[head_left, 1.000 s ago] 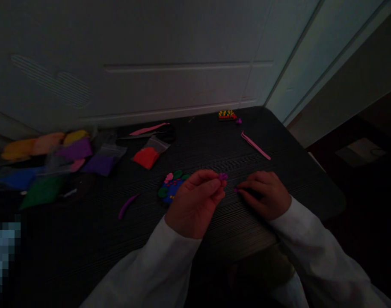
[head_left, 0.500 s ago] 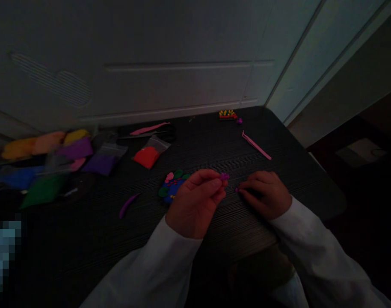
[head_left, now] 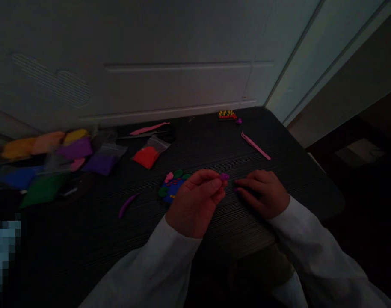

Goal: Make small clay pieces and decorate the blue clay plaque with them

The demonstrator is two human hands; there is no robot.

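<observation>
My left hand (head_left: 198, 203) is closed in a pinch, its thumb and fingertips on a small purple clay flower (head_left: 224, 176) held above the dark table. To its right, my right hand (head_left: 263, 193) rests low at the tabletop, with thumb and fingers bent around a tiny purple clay piece (head_left: 235, 189) that they mostly cover. Partly behind my left hand lies a blue clay disc (head_left: 170, 190) with green leaves, a pink flower and small red and yellow bits. A curved purple clay strip (head_left: 128, 205) lies farther left.
Pink tweezers (head_left: 256, 146) lie at the right. Toward the back stand a small clay flower bed (head_left: 226, 115) and a purple blob (head_left: 239, 121). A red clay bag (head_left: 147, 157), scissors (head_left: 161, 133), a pink tool (head_left: 149, 128) and several coloured clay bags (head_left: 43, 188) lie left.
My right hand has shifted slightly left, its fingers now covering more of the tiny purple piece. My left hand keeps the purple flower in nearly the same place.
</observation>
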